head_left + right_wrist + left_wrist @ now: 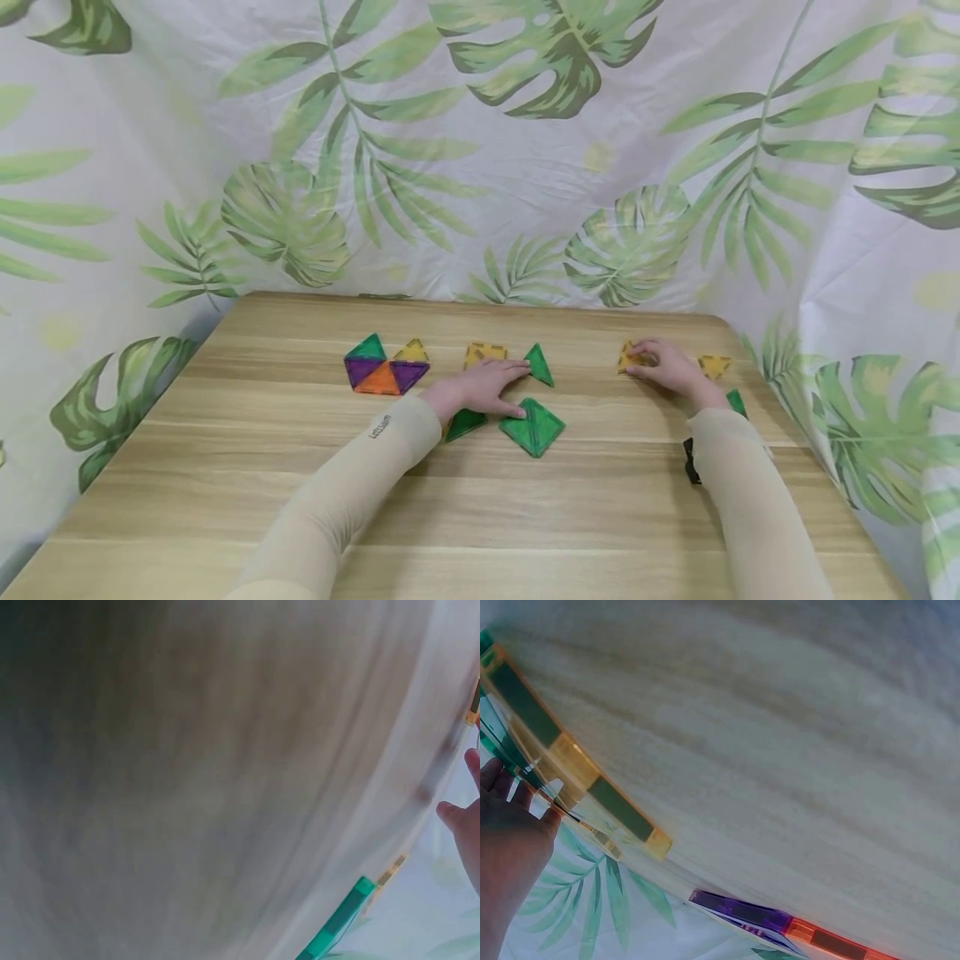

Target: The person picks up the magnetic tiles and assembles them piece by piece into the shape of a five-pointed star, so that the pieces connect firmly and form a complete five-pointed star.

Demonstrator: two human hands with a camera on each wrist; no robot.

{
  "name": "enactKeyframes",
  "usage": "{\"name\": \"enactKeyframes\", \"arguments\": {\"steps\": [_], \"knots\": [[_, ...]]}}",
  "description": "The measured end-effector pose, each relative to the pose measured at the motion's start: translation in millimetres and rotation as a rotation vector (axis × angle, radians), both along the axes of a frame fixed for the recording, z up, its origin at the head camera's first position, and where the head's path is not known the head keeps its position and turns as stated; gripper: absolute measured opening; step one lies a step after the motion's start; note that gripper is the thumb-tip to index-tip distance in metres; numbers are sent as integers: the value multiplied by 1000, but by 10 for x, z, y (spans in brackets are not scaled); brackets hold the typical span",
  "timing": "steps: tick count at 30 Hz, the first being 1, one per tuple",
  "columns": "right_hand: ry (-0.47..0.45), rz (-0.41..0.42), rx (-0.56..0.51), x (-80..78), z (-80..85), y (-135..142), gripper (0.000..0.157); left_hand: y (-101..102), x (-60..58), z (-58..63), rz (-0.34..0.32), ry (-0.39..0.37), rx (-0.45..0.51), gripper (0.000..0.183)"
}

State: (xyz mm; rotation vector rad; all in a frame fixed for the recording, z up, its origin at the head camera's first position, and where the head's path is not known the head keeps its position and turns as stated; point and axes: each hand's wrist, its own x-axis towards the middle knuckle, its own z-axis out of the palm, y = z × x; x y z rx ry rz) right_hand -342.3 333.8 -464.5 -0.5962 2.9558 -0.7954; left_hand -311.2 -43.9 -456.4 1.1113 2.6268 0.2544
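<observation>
My left hand (pixel 483 387) lies low over the table, fingers stretched to the right. Its fingertips reach a green triangular magnetic tile (pixel 539 365), and the thumb touches a green diamond of two triangle tiles (pixel 532 427). Behind this hand shows a yellow tile piece (pixel 486 350); a dark green triangle (pixel 467 423) is partly covered by the wrist. Farther right, my right hand (pixel 663 364) pinches a yellow tile (pixel 624 357) between thumb and fingers. In the right wrist view only part of that hand (pixel 466 825) appears, at the right edge near the yellow tile (pixel 472 709).
At the left is a joined group of purple, orange (pixel 378 380), green and yellow triangles. Beyond the right hand lie a yellow triangle (pixel 715 366) and a green tile (pixel 737 402) near the table's right edge. A leaf-patterned cloth (pixel 525 192) hangs behind the wooden table (pixel 562 517).
</observation>
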Motion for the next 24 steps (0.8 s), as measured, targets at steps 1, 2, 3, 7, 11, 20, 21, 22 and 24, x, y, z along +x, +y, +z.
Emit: {"name": "enactKeyframes", "arguments": {"steps": [1,2,3,7,11,20,21,22,24], "knots": [[-1,10,-9,-8,-3,-19,39,-4,2,2,-1,-3,8,84],[-4,17,-21,-15,-6,-36,37,-7,3,3,-2,-4,13,84],[-7,15,-28,-19,-8,-50,36,-9,4,3,-3,-4,11,84],[-20,-25,-11,-27,-19,-97,44,-12,-5,-13,-4,-3,11,84],[-58,-72,55,-24,-19,-134,62,-4,-26,-33,-5,5,6,85],[-53,-27,149,-22,35,-303,65,4,-48,-42,-5,2,2,85],[-52,-13,161,-25,36,-329,65,3,-48,-41,-4,-1,4,85],[-50,2,174,-25,39,-360,65,2,-46,-39,-5,0,4,85],[-51,25,195,-31,42,-425,66,2,-45,-35,-5,-1,1,85]]}}
